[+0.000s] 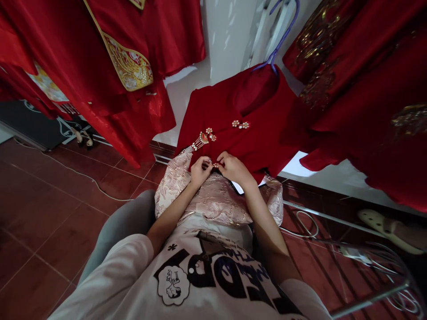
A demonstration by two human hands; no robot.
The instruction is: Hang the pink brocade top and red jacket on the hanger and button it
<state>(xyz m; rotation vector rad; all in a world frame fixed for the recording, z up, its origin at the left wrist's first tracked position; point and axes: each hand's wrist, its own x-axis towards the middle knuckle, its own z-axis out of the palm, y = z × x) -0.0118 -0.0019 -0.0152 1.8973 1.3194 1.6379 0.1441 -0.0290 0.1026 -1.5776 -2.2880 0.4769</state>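
Observation:
A dark red jacket (220, 104) hangs from a purple hanger (283, 33) and slopes down to my lap. Its lower front lies over a pale pink brocade cloth (213, 198). Between my fingertips at the front opening is a small beaded flower fastener (216, 165). My left hand (201, 171), its fingers bent in a pinch, closes on the fastener's left side. My right hand (233, 168) pinches it from the right, with the index finger curled. Higher up are a pair of flower fasteners (240, 124) and a fan-shaped tassel ornament (203, 138).
Red garments with gold trim (131, 66) hang at upper left, and sequined red garments (333, 80) at right. A phone with a lit screen (238, 188) lies partly under my right wrist. A metal rack (373, 298), white cables (100, 189) and someone's foot in a clog (376, 220) are near the floor.

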